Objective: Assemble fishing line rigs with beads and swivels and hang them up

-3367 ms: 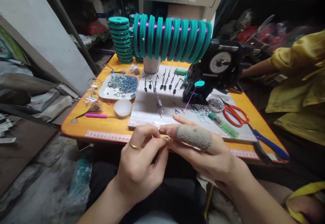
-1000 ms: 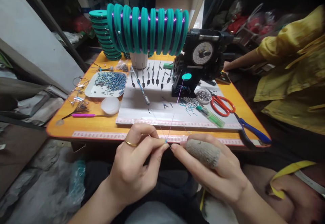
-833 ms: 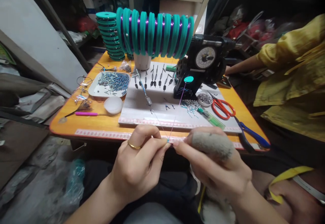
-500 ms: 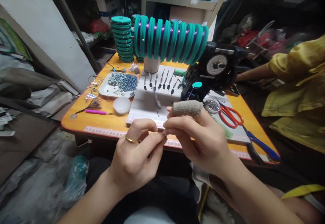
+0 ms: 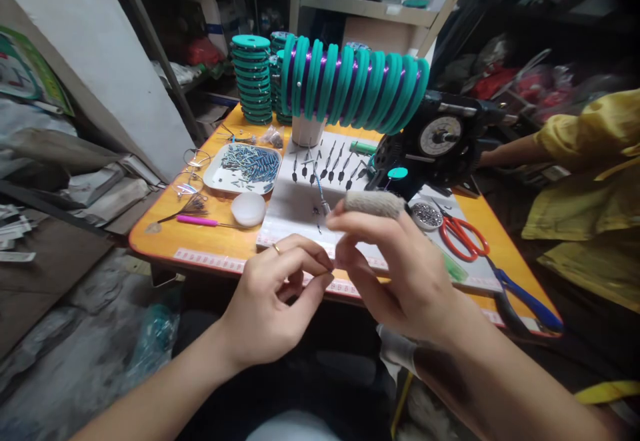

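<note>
My left hand (image 5: 283, 298), with a ring on one finger, pinches something tiny and dark between thumb and forefinger; its kind is too small to tell. Just to its right, my right hand (image 5: 405, 268) has its fingers curled in toward the same spot, and what they hold, if anything, is hidden. A knitted grey-beige sleeve (image 5: 375, 204) covers one right finger. Beyond the fingertips, a thin blue-and-white cord with a metal end (image 5: 323, 194) hangs above the white board (image 5: 285, 211). Several small dark pieces with thin stems (image 5: 331, 168) lie in a row there.
Teal spools with purple line (image 5: 355, 84) sit on a black machine (image 5: 430, 128). Left are a tray of small blue tubes (image 5: 213, 178), a white bowl (image 5: 249, 209) and a pink-handled tool (image 5: 197, 220). Right are red-handled scissors (image 5: 463, 238), blue-handled pliers (image 5: 533, 301) and a person's yellow sleeve (image 5: 575, 134).
My fingertips were together; now my right hand has drawn slightly up and right, leaving a small gap. My left hand has turned a little. The view has shifted slightly left.
</note>
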Available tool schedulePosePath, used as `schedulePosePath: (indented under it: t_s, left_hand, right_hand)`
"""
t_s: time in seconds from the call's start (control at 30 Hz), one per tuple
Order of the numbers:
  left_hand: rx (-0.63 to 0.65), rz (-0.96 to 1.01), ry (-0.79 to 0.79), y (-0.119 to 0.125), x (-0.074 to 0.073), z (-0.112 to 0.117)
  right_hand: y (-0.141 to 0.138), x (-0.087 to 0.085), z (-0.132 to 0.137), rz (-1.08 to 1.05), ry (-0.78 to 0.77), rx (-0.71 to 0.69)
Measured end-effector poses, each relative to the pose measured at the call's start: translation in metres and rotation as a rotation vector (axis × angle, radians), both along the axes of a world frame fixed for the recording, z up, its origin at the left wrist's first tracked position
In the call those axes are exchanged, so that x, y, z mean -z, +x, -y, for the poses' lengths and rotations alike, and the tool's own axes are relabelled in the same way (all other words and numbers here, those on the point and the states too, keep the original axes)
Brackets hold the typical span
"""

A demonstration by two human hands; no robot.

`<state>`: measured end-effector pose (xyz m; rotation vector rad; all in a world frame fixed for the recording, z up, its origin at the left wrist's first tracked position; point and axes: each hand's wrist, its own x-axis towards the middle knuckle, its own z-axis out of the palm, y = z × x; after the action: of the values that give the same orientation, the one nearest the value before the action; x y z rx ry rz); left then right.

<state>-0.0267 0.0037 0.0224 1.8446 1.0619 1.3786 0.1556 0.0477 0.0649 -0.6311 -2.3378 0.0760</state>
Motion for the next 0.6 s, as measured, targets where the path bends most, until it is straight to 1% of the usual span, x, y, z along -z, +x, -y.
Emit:
schedulePosePath:
  t_s: [0.07,0.13,0.17,0.23,0.3,0.33,0.43,0.5,0.6]
  left_hand:
    - [0.145,0.305,-0.386,0.005,-0.001,0.000]
    - [0.296,0.548,-0.678,0.007,0.000,-0.001]
    - [0.360,0.640,-0.782,0.008,0.000,-0.002]
    - [0.449,0.758,-0.922,0.008,0.001,-0.005]
    - [0.496,0.810,-0.998,0.008,0.002,-0.006]
    - [0.500,0.825,-1.018,0.008,0.002,-0.007]
    - [0.492,0.844,-1.033,0.010,0.002,-0.007]
    - [0.506,0.827,-1.001,0.010,0.000,-0.008]
    - [0.508,0.719,-0.873,0.010,-0.002,-0.010]
  right_hand:
    - [0.008,0.004,0.002,-0.013,0.019,-0.104]
    - [0.014,0.008,0.005,0.019,0.055,-0.176]
    - [0.015,0.009,0.006,0.043,0.073,-0.179]
    - [0.017,0.011,0.008,0.067,0.095,-0.123]
    - [0.018,0.012,0.010,0.065,0.105,-0.065]
    - [0.018,0.013,0.011,0.069,0.104,-0.056]
    - [0.024,0.018,0.011,0.071,0.106,-0.082]
    - [0.027,0.021,0.011,0.054,0.077,-0.090]
    - [0.031,0.021,0.012,0.004,-0.055,-0.075]
